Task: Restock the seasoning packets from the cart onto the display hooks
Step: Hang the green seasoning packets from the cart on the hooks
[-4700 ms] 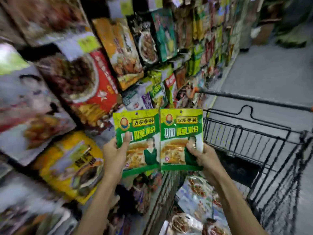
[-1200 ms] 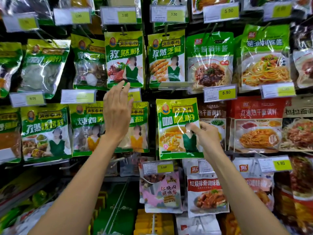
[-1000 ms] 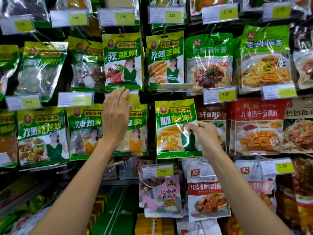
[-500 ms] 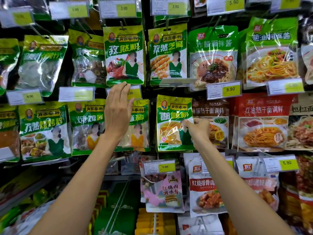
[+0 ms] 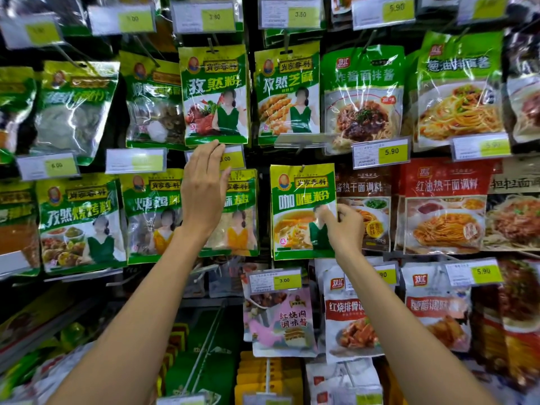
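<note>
The person stands close to the wall of hanging goods, both arms raised. The right hand (image 5: 346, 229) pinches a green and yellow seasoning packet (image 5: 298, 200) by its right edge, about halfway down, thumb on the printed front and the other fingers tucked behind. The packet hangs flat and upright in the middle row, between another green packet (image 5: 242, 220) on its left and a brown noodle-sauce packet (image 5: 368, 185) on its right, which the hand partly covers. Whether the hole at its top has caught the hook I cannot tell. The left hand (image 5: 203, 191) is spread loose with straight fingers and grasps nothing that I can see; its fingertips reach up to a yellow price tag (image 5: 235, 159) in the next column.

The packet looks light, a thin pouch of powder in glossy film. That film is likely slippery and it bends easily, so a hold low on one edge lets the top flop and swing. I would judge the better place to take it is near the top corners, just beside the hanging hole, where the sealed strip is stiffest and the hole can be steered. It should not break, though a hard tug against the hook could tear the hole.
</note>
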